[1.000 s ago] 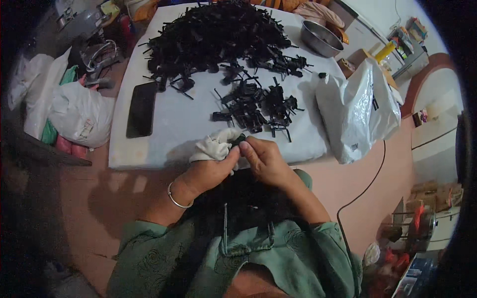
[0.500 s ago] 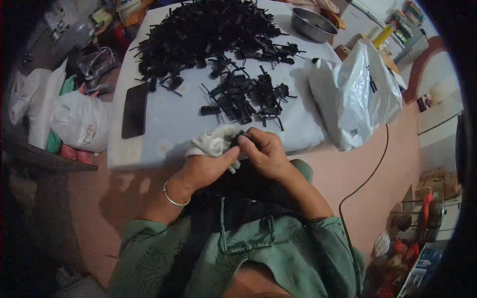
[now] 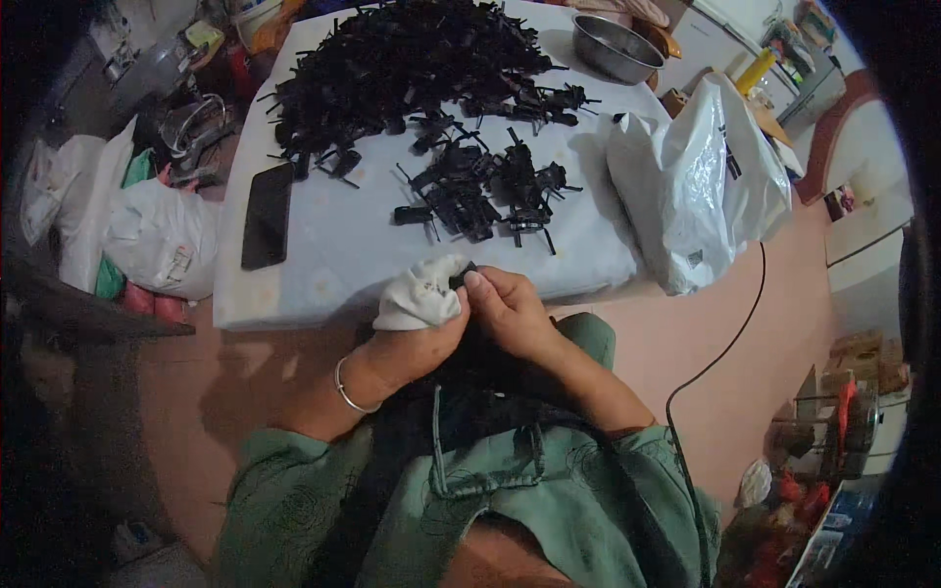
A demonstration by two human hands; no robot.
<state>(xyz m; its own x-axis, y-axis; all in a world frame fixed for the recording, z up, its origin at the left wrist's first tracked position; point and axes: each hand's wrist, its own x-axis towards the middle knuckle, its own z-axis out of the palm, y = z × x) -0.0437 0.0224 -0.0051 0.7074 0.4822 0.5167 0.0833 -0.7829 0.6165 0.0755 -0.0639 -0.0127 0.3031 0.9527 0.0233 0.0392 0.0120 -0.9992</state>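
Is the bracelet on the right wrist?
No, the bracelet circles the left wrist, behind the left hand that holds the white cloth.

A bench (image 3: 338, 220) with a pale, faintly patterned covering fills the upper middle of the frame, its near edge running across the centre. On its upper part lies a broad, dark heap of black parts (image 3: 402, 73), thin rods jutting from its edges. Below that, right of centre, a smaller cluster of black parts (image 3: 466, 191) lies close to the heap. A dark, flat phone (image 3: 267, 218) lies near the left edge. At the upper right stands a round metal bowl (image 3: 616, 54); below it, a crumpled white plastic bag (image 3: 676, 196) overlaps the right edge.
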